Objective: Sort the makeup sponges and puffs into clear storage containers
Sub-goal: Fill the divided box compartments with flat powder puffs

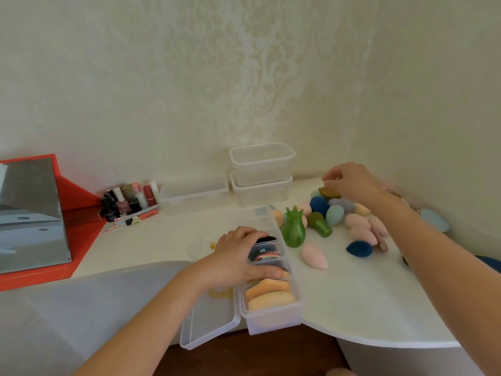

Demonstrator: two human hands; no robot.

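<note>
Pickup step, judging by the reach. Steadies the divided clear container (271,313) at lower centre with the left hand (244,256), fingers (253,234) curled over its middle compartments, thumb laid along a nearer divider. Reaches with the right hand (349,180) to the far end of the sponge pile (339,213) at centre right, fingertips drawn together just above an olive-brown sponge (329,192). Cannot tell through the blur whether already pinching it.

Flat puffs (268,291) stacked on edge in the nearest compartments, darker round ones further back, partly under the left hand. Egg-shaped sponges loose on the worktop (352,308), among them a pink sponge (314,256) and a dark blue sponge (359,248), near a green holder (293,229). Two stacked clear tubs (261,172) at back centre, nothing visible inside.

Next, probably: close on the olive-brown sponge, lift it clear without rolling its neighbours, then pick a home for it. Likely the tubs, with the narrow compartments seemingly too tight for egg shapes.
</note>
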